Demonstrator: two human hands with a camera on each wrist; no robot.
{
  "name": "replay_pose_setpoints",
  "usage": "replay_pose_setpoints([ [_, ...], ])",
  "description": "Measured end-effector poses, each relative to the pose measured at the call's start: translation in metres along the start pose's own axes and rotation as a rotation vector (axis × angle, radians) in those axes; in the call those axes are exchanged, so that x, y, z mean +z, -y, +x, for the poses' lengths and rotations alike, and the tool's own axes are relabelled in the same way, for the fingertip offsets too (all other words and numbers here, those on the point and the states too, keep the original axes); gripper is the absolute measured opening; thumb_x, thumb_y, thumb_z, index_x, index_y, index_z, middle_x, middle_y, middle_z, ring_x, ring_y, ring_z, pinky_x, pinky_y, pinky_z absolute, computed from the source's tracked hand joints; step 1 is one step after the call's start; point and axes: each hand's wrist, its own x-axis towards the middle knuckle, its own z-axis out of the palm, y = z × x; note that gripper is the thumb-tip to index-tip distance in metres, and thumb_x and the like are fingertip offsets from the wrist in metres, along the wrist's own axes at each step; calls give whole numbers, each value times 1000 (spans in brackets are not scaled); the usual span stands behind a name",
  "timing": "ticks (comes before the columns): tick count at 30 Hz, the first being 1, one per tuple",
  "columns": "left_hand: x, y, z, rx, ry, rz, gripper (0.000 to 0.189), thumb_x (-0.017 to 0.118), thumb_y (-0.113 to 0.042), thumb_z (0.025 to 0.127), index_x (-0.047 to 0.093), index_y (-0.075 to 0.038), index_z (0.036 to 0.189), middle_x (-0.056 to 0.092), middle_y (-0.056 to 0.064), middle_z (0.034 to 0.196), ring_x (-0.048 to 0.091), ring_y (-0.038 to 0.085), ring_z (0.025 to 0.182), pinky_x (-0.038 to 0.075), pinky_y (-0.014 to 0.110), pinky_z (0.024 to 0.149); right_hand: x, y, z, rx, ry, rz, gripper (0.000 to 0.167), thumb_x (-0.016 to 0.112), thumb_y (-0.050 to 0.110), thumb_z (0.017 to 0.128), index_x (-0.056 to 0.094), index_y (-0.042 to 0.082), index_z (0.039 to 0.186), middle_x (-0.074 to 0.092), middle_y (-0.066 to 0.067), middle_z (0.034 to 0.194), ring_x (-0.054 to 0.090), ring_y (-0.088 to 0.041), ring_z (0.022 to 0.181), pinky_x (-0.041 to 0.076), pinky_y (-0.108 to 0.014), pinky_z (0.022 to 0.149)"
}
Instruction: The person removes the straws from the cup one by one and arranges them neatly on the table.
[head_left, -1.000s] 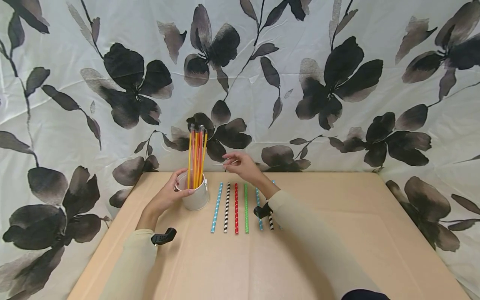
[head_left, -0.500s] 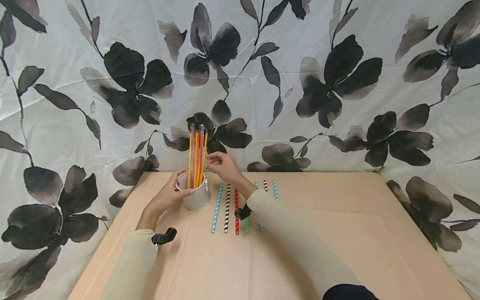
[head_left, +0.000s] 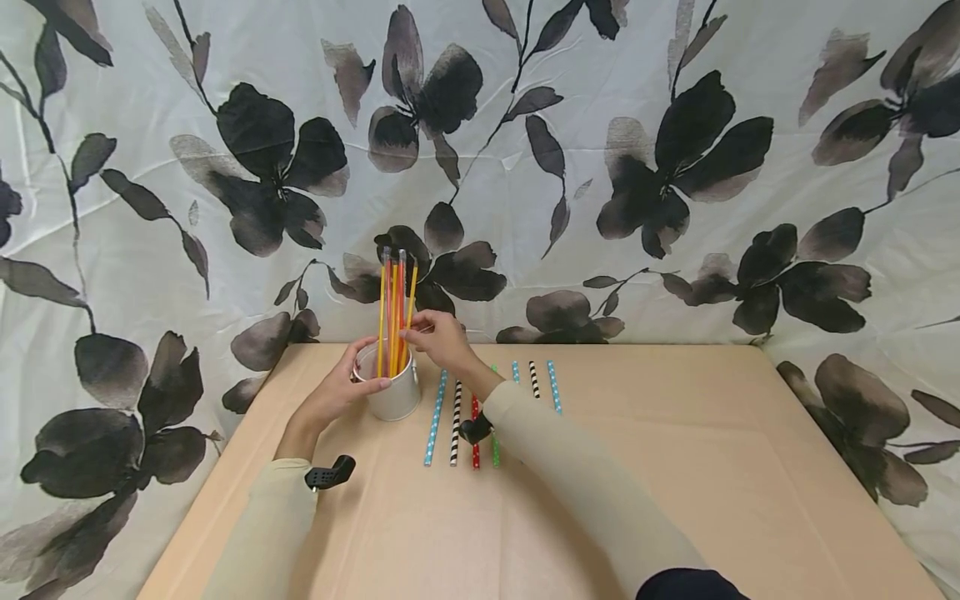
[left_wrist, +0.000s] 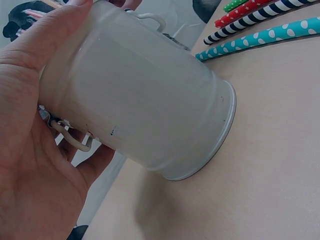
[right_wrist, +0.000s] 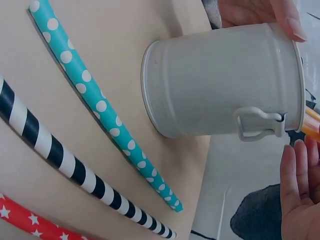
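My left hand point(head_left: 341, 383) grips a small white metal pail point(head_left: 396, 398) by its upper side, thumb at the front of the rim. In the left wrist view the pail point(left_wrist: 145, 90) looks tilted, its bottom edge by the table. Several long thin yellow and orange-red sticks point(head_left: 393, 308) with greyish tips stand upright in it. My right hand point(head_left: 442, 340) is at the pail's right rim, thumb and forefinger pinching an orange stick low among the others. In the right wrist view some of its fingers point(right_wrist: 301, 172) show beside the pail's handle loop; the fingertips' contact is out of frame.
Patterned paper straws lie in a row right of the pail: blue dotted point(head_left: 435, 418), black-and-white striped point(head_left: 456, 421), red point(head_left: 476, 458), green point(head_left: 495, 450), and more point(head_left: 554, 387) partly behind the right arm. A flowered cloth point(head_left: 570, 250) hangs behind the wooden table point(head_left: 675, 467).
My right hand has moved left from beyond the pail to the sticks, then slightly lower. The rightmost yellow stick leans further right. My left hand keeps its grip on the pail.
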Motion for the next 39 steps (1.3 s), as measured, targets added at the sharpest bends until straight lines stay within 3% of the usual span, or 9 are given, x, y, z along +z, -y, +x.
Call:
replay_pose_setpoints([
  [9,5,-32,-17,-16,17,-26,91,76,-20,92,17,-13,160,16,27,162,14,47,149,14,71,116,-13,3,-4,-25,51,37,19,71,13,96,69,3,112,69,-8,100,69,-15,87,59,-25,76],
  [11,6,-34,-19,-23,12,-17,89,75,-21,92,17,-13,160,16,27,161,13,46,149,14,71,117,-17,6,-5,-49,59,67,19,69,10,97,68,1,114,69,-11,102,69,-17,89,60,-26,77],
  [14,6,-30,-18,-22,4,-10,91,76,-21,92,17,-15,160,17,28,160,14,47,148,14,71,116,-24,10,-5,-98,69,115,22,66,7,98,67,-2,118,69,-15,104,70,-21,91,60,-28,78],
  [20,5,-5,-6,-11,-10,-14,92,78,-28,91,18,-24,161,17,22,162,14,44,150,15,72,116,-43,20,-8,-186,71,180,24,66,7,98,66,-3,120,67,-16,104,71,-27,93,61,-34,82],
  [24,5,3,-4,2,-19,-7,92,79,-32,89,20,-27,159,20,20,161,17,41,148,17,71,115,-58,27,-8,-238,60,266,26,65,9,99,65,-2,122,65,-20,108,70,-31,98,60,-39,85],
  [33,7,-1,-10,23,-8,-31,92,78,-27,90,18,-22,160,18,20,163,16,41,150,17,70,116,-100,47,-16,-281,-3,327,28,63,8,100,64,1,127,63,-13,105,68,-20,93,60,-39,86],
  [39,8,-16,-20,-6,-4,-29,93,77,-26,91,16,-19,161,16,22,163,14,45,150,17,72,115,-132,48,-29,-249,44,271,32,62,10,101,63,5,132,61,-17,108,67,-32,101,59,-38,88],
])
